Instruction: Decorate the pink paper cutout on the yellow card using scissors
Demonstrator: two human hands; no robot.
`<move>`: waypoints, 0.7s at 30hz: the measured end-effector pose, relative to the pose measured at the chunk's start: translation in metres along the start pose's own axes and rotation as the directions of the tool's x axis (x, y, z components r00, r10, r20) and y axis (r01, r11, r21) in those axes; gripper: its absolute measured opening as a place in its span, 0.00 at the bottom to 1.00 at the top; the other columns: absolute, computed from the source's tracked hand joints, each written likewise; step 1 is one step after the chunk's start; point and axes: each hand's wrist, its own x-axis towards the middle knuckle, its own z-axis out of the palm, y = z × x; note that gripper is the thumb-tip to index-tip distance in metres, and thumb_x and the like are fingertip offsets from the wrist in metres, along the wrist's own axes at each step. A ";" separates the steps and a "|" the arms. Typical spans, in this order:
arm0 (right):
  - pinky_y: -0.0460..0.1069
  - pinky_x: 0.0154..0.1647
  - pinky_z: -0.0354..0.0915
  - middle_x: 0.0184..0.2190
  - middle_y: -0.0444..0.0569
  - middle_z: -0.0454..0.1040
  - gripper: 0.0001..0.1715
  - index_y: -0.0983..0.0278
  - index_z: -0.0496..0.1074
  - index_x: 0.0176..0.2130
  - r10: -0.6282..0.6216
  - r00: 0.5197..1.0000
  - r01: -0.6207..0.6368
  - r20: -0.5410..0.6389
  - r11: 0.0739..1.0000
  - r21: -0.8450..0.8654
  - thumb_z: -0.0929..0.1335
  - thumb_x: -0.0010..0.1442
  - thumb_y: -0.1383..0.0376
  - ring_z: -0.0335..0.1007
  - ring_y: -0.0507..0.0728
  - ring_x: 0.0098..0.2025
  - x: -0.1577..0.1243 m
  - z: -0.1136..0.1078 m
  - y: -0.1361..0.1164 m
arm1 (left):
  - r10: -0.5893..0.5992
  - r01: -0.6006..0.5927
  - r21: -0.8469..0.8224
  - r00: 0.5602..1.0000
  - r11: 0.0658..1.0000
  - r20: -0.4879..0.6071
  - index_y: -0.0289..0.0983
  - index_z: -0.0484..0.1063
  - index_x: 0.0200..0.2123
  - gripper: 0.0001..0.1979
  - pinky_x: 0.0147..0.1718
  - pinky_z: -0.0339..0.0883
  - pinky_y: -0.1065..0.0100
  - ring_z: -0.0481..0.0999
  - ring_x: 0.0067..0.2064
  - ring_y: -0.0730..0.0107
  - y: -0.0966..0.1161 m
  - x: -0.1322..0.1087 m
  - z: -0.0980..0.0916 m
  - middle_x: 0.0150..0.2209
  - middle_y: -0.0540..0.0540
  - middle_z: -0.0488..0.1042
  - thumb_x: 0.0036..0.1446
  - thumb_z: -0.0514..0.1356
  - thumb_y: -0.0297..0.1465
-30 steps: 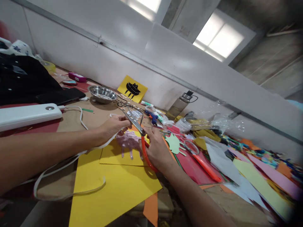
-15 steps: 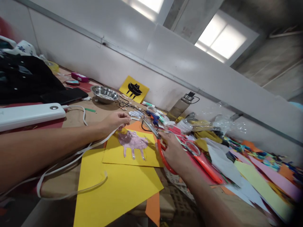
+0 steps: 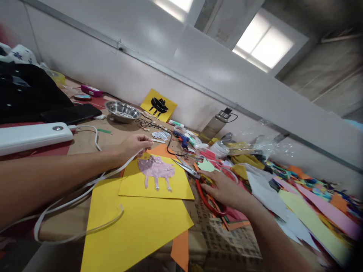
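My left hand [image 3: 137, 146] is closed in a pinch, with a white cord [image 3: 119, 168] running from the fingers down to the left in loops. A frayed-looking end of cord lies over a yellow sheet [image 3: 136, 234]. Just below the hand is a yellow card [image 3: 181, 190] bearing a pink cut-out shape [image 3: 157, 168] with small shiny beads. To the card's right, my right hand [image 3: 221, 187] has its fingers at the red handles of a pair of scissors [image 3: 188, 170]. The scissor blades are parted and point left over the card's edge.
Behind stand a metal bowl [image 3: 121, 112], a yellow card with a black shape [image 3: 159, 105], a blue glue gun [image 3: 183, 138] and a tilted bottle [image 3: 215, 124]. A white power bank-like device [image 3: 34, 138] lies left. Coloured paper scraps [image 3: 314, 219] crowd the right side.
My right hand has moved right and down with the scissors, whose blades now sit lower and spread apart. A pale green scrap shows beside it. My left hand keeps its pinch on the cord.
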 end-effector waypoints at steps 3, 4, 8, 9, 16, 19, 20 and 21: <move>0.53 0.43 0.62 0.39 0.55 0.73 0.17 0.63 0.74 0.43 0.054 0.983 -0.060 -0.175 0.998 -0.028 0.62 0.58 0.62 0.68 0.60 0.42 0.012 -0.002 -0.015 | -0.006 0.006 0.017 1.000 1.000 0.005 0.36 0.67 0.27 0.06 0.13 0.45 0.76 0.55 0.15 0.84 0.000 0.000 0.000 0.21 0.52 0.67 0.46 0.62 0.31; 0.52 0.42 0.62 0.39 0.54 0.73 0.16 0.64 0.74 0.42 0.038 0.977 -0.037 -0.208 0.999 0.008 0.62 0.58 0.63 0.68 0.59 0.42 0.017 -0.001 -0.020 | -0.006 0.006 0.019 1.000 1.000 0.010 0.36 0.67 0.27 0.06 0.13 0.44 0.76 0.54 0.15 0.84 -0.001 0.001 0.000 0.21 0.52 0.66 0.46 0.61 0.31; 0.49 0.40 0.62 0.36 0.51 0.75 0.12 0.64 0.74 0.40 -0.063 0.983 0.083 -0.173 0.991 0.109 0.64 0.56 0.65 0.68 0.56 0.38 0.040 0.012 -0.033 | 0.020 -0.020 0.000 0.999 1.000 0.035 0.35 0.67 0.26 0.06 0.13 0.45 0.77 0.56 0.16 0.84 -0.007 0.006 -0.003 0.22 0.51 0.67 0.46 0.62 0.31; 0.49 0.40 0.62 0.36 0.51 0.75 0.12 0.65 0.74 0.39 -0.064 0.985 0.080 -0.157 0.992 0.096 0.65 0.56 0.65 0.68 0.56 0.38 0.044 0.015 -0.034 | 0.027 -0.026 -0.010 0.999 1.000 0.038 0.35 0.67 0.26 0.06 0.13 0.45 0.77 0.56 0.17 0.83 -0.008 0.007 -0.004 0.23 0.50 0.67 0.45 0.62 0.31; 0.48 0.38 0.60 0.34 0.51 0.76 0.12 0.65 0.74 0.34 -0.074 0.986 0.072 -0.151 0.997 -0.018 0.62 0.57 0.69 0.69 0.54 0.37 0.053 0.026 -0.037 | 0.019 -0.018 -0.031 0.999 0.999 0.032 0.36 0.68 0.24 0.06 0.14 0.46 0.76 0.58 0.18 0.81 -0.012 0.011 -0.005 0.23 0.49 0.68 0.44 0.63 0.31; 0.47 0.36 0.60 0.33 0.51 0.77 0.11 0.65 0.75 0.32 -0.011 0.983 0.023 -0.181 0.998 0.061 0.62 0.55 0.68 0.70 0.54 0.35 0.055 0.028 -0.032 | 0.009 -0.008 -0.023 0.999 1.000 0.031 0.36 0.68 0.24 0.06 0.14 0.46 0.76 0.57 0.17 0.82 -0.010 0.010 -0.005 0.23 0.50 0.68 0.44 0.63 0.31; 0.47 0.36 0.61 0.32 0.50 0.77 0.12 0.65 0.75 0.32 0.026 0.982 -0.003 -0.186 0.993 0.120 0.62 0.55 0.67 0.70 0.55 0.34 0.055 0.028 -0.029 | 0.012 -0.011 -0.023 0.999 1.000 0.031 0.36 0.67 0.24 0.07 0.14 0.46 0.76 0.57 0.17 0.82 -0.010 0.009 -0.004 0.22 0.50 0.68 0.44 0.63 0.31; 0.47 0.35 0.61 0.32 0.50 0.77 0.12 0.65 0.75 0.33 0.065 0.981 -0.029 -0.183 0.981 0.190 0.62 0.55 0.66 0.71 0.55 0.34 0.056 0.028 -0.027 | 0.017 -0.017 -0.026 0.999 1.000 0.032 0.36 0.67 0.24 0.07 0.14 0.46 0.76 0.57 0.17 0.82 -0.009 0.009 -0.004 0.22 0.50 0.68 0.44 0.63 0.31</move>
